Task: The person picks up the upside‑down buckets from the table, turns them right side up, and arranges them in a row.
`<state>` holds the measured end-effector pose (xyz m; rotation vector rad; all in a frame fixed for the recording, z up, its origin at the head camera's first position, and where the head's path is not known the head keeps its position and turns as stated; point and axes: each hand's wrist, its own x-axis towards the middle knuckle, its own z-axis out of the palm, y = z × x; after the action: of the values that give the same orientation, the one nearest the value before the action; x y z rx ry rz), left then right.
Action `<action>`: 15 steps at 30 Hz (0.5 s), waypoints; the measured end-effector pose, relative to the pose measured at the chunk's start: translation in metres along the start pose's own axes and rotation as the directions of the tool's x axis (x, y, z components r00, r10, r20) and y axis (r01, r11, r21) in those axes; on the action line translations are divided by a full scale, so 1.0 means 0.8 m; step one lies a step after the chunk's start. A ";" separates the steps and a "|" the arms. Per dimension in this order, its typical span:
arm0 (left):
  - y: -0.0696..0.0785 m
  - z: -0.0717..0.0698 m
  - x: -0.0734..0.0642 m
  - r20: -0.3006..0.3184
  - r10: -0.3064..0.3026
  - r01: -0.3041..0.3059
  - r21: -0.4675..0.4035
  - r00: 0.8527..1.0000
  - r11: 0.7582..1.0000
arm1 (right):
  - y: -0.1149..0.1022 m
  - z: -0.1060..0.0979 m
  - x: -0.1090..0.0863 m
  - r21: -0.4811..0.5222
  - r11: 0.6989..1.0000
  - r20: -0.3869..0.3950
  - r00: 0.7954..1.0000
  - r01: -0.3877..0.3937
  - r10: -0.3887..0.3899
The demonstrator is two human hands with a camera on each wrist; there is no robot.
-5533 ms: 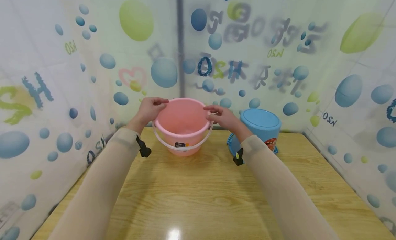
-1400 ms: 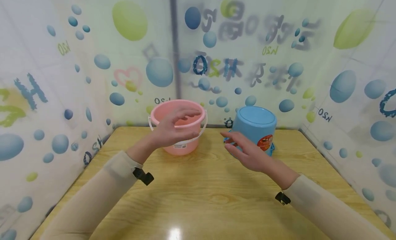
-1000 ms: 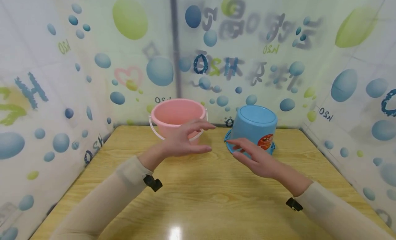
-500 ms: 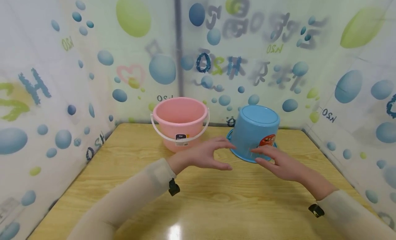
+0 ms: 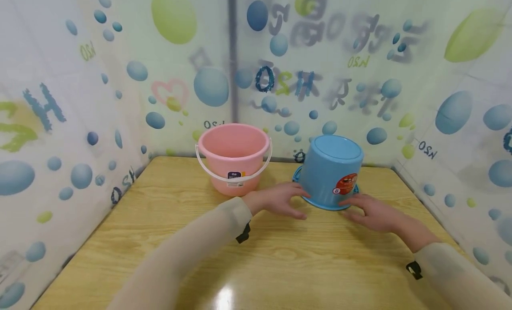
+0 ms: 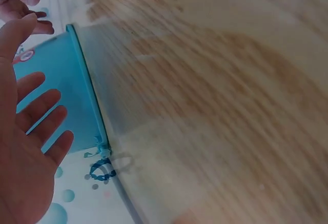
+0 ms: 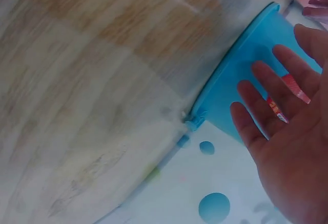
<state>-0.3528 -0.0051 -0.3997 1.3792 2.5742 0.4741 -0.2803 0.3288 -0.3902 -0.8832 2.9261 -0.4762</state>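
Your left hand (image 5: 282, 201) and your right hand (image 5: 374, 212) have their fingers spread and a little bent, with nothing held between them. Left one is at eight o'clock of the blue bucket (image 5: 326, 172), right one at four o'clock. Both are just beside its wall; whether any fingertip touches it, you cannot tell from these views.

With you at six o'clock, this bucket stands near one o'clock on the bench (image 5: 240, 256), and the pink bucket (image 5: 236, 143), mouth up, is near eleven o'clock.

The blue bucket looks like thin plastic, so I judge it light, rather stiff, perhaps slightly springy at the wall. Its smooth, narrowing side may be slippery; the rim (image 5: 324, 207), which is turned out, should give you surer hold, from nine and three o'clock.

It is upside down: base upward, mouth against the bench. Its long axis goes about vertical, though height and width appear not very different. The red label (image 5: 346, 184) faces toward five o'clock.
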 end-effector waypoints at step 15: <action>-0.012 0.009 0.024 0.045 -0.049 0.045 0.089 0.998 0.995 | 0.017 0.011 0.007 -0.068 0.998 0.057 0.998 -0.011 0.014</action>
<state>-0.3686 0.0072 -0.4103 1.3365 2.6117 0.3205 -0.2913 0.3343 -0.4022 -0.8703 2.9098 -0.3469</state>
